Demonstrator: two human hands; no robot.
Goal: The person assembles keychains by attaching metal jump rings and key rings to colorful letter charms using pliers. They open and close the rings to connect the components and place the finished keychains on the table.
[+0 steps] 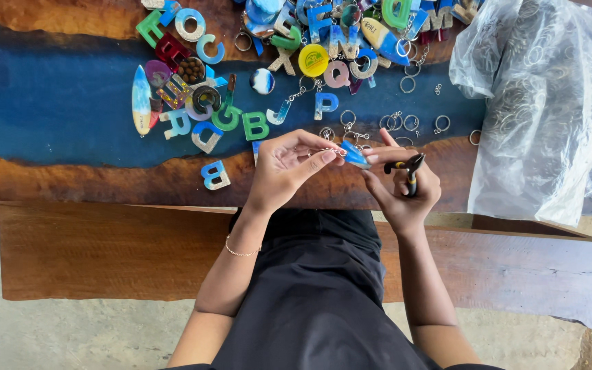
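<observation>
Fingers of both hands meet over the near edge of a wood-and-blue-resin table (56,109), working on a small blue resin charm (355,155). The left hand (286,168) is pinched nearly closed, thumb and forefinger gripping what looks like a thin metal ring or short chain (331,150) at the charm's upper end; the exact link is too small to make out. The right hand (404,185) pinches the charm's other side between thumb and fingertip while its remaining fingers curl around small pliers (411,171) with yellow-and-black handles, parked in the palm with the jaws pointing away from the charm. The charm is held in the air just above the table edge, between the two hands. It is probably light, rigid and glossy, so likely slippery under bare fingertips; gripping its flat faces near the hole end seems the surest hold, since the ring is thin and easily bent or dropped. Beyond the hands lies a scatter of coloured resin letters (255,125), round and oval charms, and loose key rings (411,122). A single pale-blue letter (214,175) sits apart on the wooden border, and a crumpled clear plastic bag (543,103) holding more rings lies at the table's right end.
</observation>
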